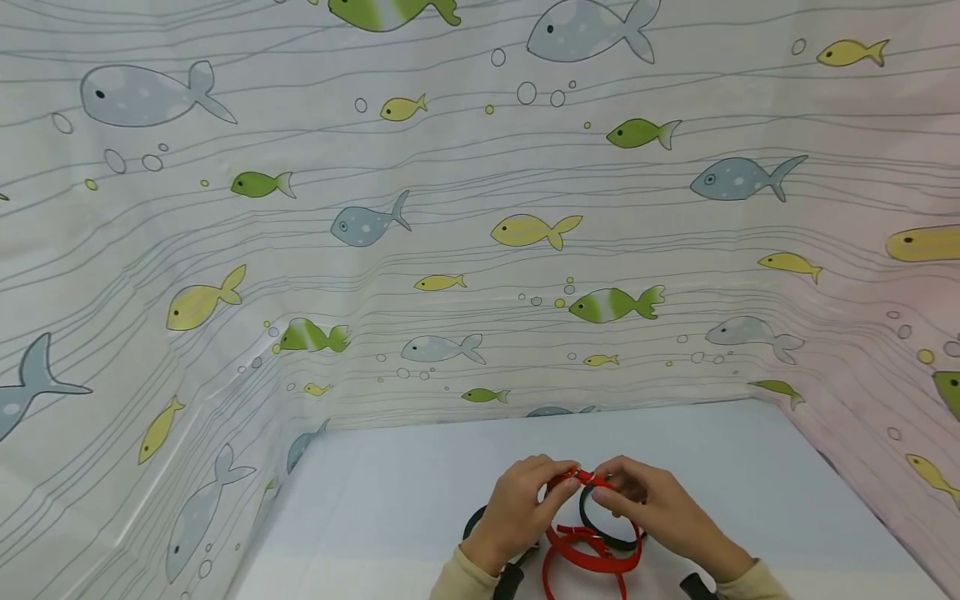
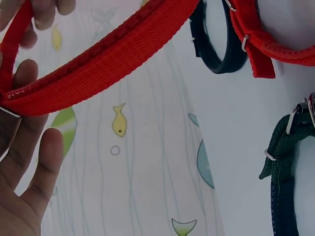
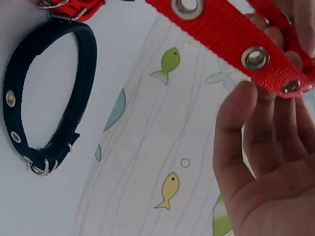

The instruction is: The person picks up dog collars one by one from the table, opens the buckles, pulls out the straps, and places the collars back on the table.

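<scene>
Both hands hold up a red dog collar (image 1: 596,562), a woven strap with metal eyelets, bent into a loop that hangs beneath the fingers. My left hand (image 1: 517,510) pinches one end at the upper left of the loop, where a metal edge shows at the fingers in the left wrist view. Opposite it, my right hand (image 1: 663,507) pinches the other end between thumb and fingers. The two ends meet between the fingertips in the head view. Round eyelets line the red strap (image 3: 216,37) in the right wrist view.
On the white table (image 1: 390,483) lie a second red collar (image 2: 290,54), a dark collar (image 3: 86,61) with eyelets and metal rings, and a dark green collar (image 2: 283,182) at the left. A fish-patterned sheet (image 1: 450,317) rises behind the table and along its sides.
</scene>
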`<state>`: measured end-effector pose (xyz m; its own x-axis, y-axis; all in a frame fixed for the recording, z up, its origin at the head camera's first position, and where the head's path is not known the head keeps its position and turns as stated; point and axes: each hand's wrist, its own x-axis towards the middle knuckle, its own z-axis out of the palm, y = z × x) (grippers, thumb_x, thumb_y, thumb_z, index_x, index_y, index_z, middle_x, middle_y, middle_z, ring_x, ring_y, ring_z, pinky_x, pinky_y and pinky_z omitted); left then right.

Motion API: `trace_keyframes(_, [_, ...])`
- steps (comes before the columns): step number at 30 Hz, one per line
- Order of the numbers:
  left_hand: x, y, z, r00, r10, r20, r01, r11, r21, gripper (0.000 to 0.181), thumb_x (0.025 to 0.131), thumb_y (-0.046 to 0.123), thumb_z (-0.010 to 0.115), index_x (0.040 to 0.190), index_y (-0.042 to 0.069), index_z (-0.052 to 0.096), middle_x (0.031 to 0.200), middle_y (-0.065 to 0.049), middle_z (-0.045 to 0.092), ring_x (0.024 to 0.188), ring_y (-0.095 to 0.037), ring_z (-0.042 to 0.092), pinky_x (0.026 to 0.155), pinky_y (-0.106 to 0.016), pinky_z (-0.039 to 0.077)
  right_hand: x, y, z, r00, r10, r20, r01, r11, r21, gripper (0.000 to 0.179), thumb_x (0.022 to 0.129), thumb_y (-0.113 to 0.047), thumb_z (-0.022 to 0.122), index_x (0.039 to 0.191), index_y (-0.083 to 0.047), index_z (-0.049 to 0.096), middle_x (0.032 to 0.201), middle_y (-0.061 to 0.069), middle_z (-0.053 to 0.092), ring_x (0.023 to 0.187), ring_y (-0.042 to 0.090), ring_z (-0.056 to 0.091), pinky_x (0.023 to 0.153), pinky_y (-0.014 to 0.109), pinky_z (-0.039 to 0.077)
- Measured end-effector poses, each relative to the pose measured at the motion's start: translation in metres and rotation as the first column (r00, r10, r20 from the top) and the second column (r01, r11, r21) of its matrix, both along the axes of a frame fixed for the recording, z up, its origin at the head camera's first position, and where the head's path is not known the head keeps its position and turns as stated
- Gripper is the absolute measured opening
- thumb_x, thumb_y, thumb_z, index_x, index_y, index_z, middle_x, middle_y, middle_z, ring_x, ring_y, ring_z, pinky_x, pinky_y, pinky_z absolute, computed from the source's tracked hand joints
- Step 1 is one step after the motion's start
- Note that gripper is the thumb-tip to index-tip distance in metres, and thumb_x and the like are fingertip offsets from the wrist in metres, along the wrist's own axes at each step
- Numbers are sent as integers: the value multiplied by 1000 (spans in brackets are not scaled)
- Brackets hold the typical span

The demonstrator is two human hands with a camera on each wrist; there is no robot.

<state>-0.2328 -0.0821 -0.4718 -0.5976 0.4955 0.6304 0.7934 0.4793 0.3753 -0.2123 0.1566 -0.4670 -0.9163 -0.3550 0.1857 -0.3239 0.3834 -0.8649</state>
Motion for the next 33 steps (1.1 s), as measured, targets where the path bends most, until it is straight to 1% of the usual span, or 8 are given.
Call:
trace_keyframes(6, [0, 3, -2, 1000, -2, -11, 2, 1000, 5, 27, 103, 35, 60, 119, 16, 73, 84, 15, 59, 75, 2, 48, 69, -10, 39, 0, -5, -1, 997, -67, -39, 67, 998, -5, 18, 98, -39, 68, 107, -24, 67, 76, -3, 64, 64, 13, 61, 57, 29, 48])
trace_keyframes(11, [0, 0, -2, 1000, -11, 5, 11, 1000, 1, 27, 103, 34, 60, 120, 17, 72, 87, 14, 62, 76, 2, 50, 71, -12, 42, -1, -3, 0, 998, -32, -47, 33, 999, 22, 18, 100, -38, 65, 112, -25, 68, 75, -4, 62, 63, 12, 60, 56, 28, 47])
trace_keyframes(16, [-3, -12, 1, 999, 33, 34, -35, 999, 41, 27, 103, 33, 61, 121, 17, 72, 93, 14, 66, 83, 0, 56, 75, -19, 49, -2, -1, 0, 999, -12, -42, 13, 999, 38, 19, 101, -35, 64, 117, -26, 68, 74, -3, 60, 62, 12, 59, 53, 27, 45])
trace_keyframes(20, [-7, -21, 3, 997, 65, 49, -68, 995, 67, 27, 102, 33, 62, 122, 18, 72, 93, 16, 65, 81, -1, 54, 71, -19, 48, -3, 0, -2, 999, -27, -44, 29, 998, 54, 21, 100, -38, 65, 116, -25, 67, 76, -3, 62, 66, 13, 62, 57, 28, 47])
trace_keyframes(26, [-13, -29, 4, 995, 98, 35, -100, 993, 57, 28, 102, 33, 63, 123, 17, 72, 94, 15, 66, 83, -2, 55, 72, -21, 49, -7, 2, -3, 994, -67, -81, 72, 996, 57, 27, 98, -43, 65, 118, -24, 66, 86, -6, 68, 75, 10, 67, 68, 28, 53])
trace_keyframes(28, [-17, -33, 5, 993, 113, 24, -114, 992, 46, 28, 101, 34, 64, 123, 17, 72, 96, 14, 68, 87, -3, 57, 75, -23, 51, -10, 2, -2, 987, -99, -128, 108, 992, 72, 28, 97, -44, 66, 117, -24, 66, 90, -10, 70, 78, 8, 67, 70, 28, 55])
trace_keyframes(30, [-23, -39, 8, 992, 126, 4, -126, 991, 31, 29, 101, 33, 65, 123, 16, 72, 99, 13, 70, 92, -5, 60, 80, -26, 53, -14, 3, -1, 970, -140, -200, 160, 983, 90, 28, 96, -44, 68, 115, -24, 67, 94, -15, 70, 83, 5, 67, 72, 28, 56])
trace_keyframes(33, [-35, -49, 12, 988, 148, -39, -148, 989, 0, 31, 99, 32, 67, 123, 13, 72, 105, 8, 72, 99, -9, 63, 87, -32, 54, -25, 6, 2, 924, -193, -331, 241, 964, 110, 26, 94, -38, 72, 114, -22, 68, 99, -16, 69, 88, 3, 65, 74, 28, 56])
